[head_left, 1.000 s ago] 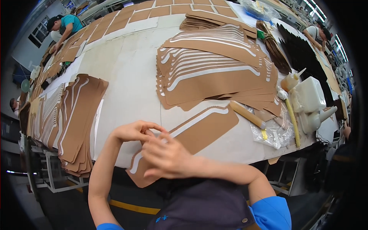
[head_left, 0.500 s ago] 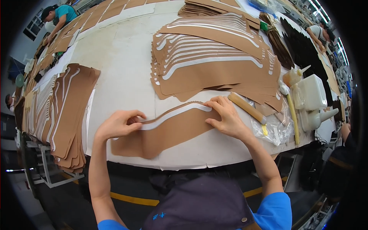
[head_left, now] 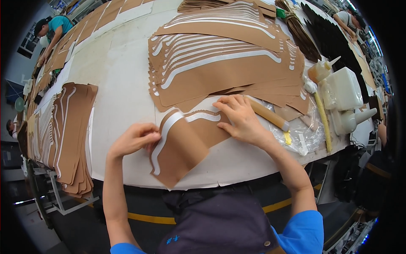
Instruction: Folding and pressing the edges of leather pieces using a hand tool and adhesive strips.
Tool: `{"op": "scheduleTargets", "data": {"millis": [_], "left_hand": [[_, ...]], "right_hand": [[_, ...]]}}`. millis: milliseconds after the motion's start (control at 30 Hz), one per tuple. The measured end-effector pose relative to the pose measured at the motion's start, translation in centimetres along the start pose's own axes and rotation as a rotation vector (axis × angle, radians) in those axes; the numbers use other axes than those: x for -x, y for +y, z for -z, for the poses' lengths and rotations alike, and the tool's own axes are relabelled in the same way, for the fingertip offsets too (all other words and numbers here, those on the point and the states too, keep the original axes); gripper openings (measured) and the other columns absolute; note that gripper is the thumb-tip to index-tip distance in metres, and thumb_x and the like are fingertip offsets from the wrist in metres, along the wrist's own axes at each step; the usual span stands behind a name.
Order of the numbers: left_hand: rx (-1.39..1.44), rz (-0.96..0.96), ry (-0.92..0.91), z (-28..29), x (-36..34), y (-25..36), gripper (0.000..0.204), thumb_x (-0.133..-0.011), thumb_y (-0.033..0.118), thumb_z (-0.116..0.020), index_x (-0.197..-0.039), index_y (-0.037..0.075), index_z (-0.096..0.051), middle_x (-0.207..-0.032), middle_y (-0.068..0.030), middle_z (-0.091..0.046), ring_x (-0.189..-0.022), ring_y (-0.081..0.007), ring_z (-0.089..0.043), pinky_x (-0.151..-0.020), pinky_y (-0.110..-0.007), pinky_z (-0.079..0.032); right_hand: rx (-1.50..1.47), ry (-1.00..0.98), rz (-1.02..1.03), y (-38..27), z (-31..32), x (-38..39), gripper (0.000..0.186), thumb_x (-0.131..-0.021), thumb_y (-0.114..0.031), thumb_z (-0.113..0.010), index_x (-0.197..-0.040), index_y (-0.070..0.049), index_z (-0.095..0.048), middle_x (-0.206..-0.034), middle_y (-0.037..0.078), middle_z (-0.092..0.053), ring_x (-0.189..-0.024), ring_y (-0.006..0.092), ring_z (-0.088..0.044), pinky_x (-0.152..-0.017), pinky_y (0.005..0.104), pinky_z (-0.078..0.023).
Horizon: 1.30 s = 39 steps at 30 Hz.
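A brown cut piece point(head_left: 186, 144) with a curved white strip point(head_left: 163, 135) lies at the near edge of the white table point(head_left: 122, 80). My left hand point(head_left: 135, 139) rests on its left edge, fingertips on the white strip. My right hand point(head_left: 240, 118) presses flat on the piece's right end, fingers spread over the strip. One corner of the piece hangs over the table edge. Just behind it lies a fanned stack of the same brown pieces point(head_left: 224, 67).
Another stack of brown pieces point(head_left: 69, 131) lies at the left. A wooden roller point(head_left: 268, 115), clear plastic bags point(head_left: 302, 135), glue bottles point(head_left: 321, 70) and a white container point(head_left: 342, 89) sit at the right. Other people point(head_left: 53, 27) work at the far ends.
The brown piece has turned so its left end swings toward me over the table edge. Both hands followed it; a second ago they were raised together above the piece.
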<state>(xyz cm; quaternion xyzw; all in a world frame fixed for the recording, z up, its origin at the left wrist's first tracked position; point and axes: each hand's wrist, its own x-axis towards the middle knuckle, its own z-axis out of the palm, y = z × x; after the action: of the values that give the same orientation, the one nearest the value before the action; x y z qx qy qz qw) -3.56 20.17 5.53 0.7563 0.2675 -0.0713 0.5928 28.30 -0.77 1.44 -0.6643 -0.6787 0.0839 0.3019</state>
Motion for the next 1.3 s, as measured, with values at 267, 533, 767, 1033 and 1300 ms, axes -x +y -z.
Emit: {"op": "scheduleTargets", "data": {"millis": [267, 533, 767, 1033, 1300], "left_hand": [[-0.065, 0.228, 0.143, 5.9, 9.4, -1.1, 0.013, -0.097, 0.009, -0.079, -0.103, -0.003, -0.077, -0.079, -0.0028, -0.071, -0.068, -0.0069, -0.065, -0.062, -0.024, -0.053], [-0.708, -0.251, 0.377, -0.2, -1.4, 2.2, 0.031, -0.093, 0.004, -0.068, -0.124, 0.004, -0.072, -0.126, -0.0154, -0.07, -0.117, -0.036, -0.065, -0.102, -0.046, -0.053], [-0.653, -0.377, 0.17, -3.6, -6.7, 4.0, 0.04, -0.084, 0.011, -0.084, -0.122, 0.007, -0.072, -0.124, -0.0094, -0.064, -0.121, -0.0309, -0.058, -0.106, -0.043, -0.049], [-0.431, -0.453, 0.04, -4.5, -7.9, 3.9, 0.026, -0.09, 0.013, -0.081, -0.114, 0.007, -0.075, -0.115, -0.0076, -0.067, -0.114, -0.029, -0.059, -0.099, -0.042, -0.05], [-0.452, -0.607, 0.074, -8.2, -9.2, 3.2, 0.013, -0.092, 0.015, -0.08, -0.105, 0.013, -0.078, -0.106, -0.0021, -0.067, -0.108, -0.0225, -0.058, -0.099, -0.038, -0.041]], "right_hand": [[-0.193, -0.069, -0.01, -1.1, -1.4, 0.2, 0.047, -0.081, -0.002, -0.081, -0.126, -0.005, -0.068, -0.119, 0.011, -0.062, -0.112, 0.0335, -0.056, -0.099, 0.0446, -0.048], [-0.115, -0.05, -0.002, -2.6, -1.8, 0.5, 0.039, -0.081, 0.0, -0.079, -0.118, -0.003, -0.069, -0.116, 0.012, -0.061, -0.109, 0.0335, -0.057, -0.094, 0.0437, -0.048], [-0.117, -0.041, -0.104, -3.1, -2.8, -0.6, 0.019, -0.086, -0.011, -0.078, -0.099, -0.006, -0.065, -0.1, 0.008, -0.063, -0.101, 0.0288, -0.059, -0.087, 0.0435, -0.045], [-0.358, -0.007, -0.122, -3.9, -1.3, 0.2, 0.012, -0.086, -0.006, -0.076, -0.09, -0.006, -0.064, -0.092, 0.007, -0.064, -0.099, 0.0267, -0.06, -0.087, 0.0416, -0.044], [-0.26, -0.003, -0.135, -2.9, -0.3, 2.5, 0.016, -0.084, -0.006, -0.077, -0.097, -0.009, -0.07, -0.096, 0.003, -0.064, -0.102, 0.0251, -0.058, -0.09, 0.0404, -0.04]]}}
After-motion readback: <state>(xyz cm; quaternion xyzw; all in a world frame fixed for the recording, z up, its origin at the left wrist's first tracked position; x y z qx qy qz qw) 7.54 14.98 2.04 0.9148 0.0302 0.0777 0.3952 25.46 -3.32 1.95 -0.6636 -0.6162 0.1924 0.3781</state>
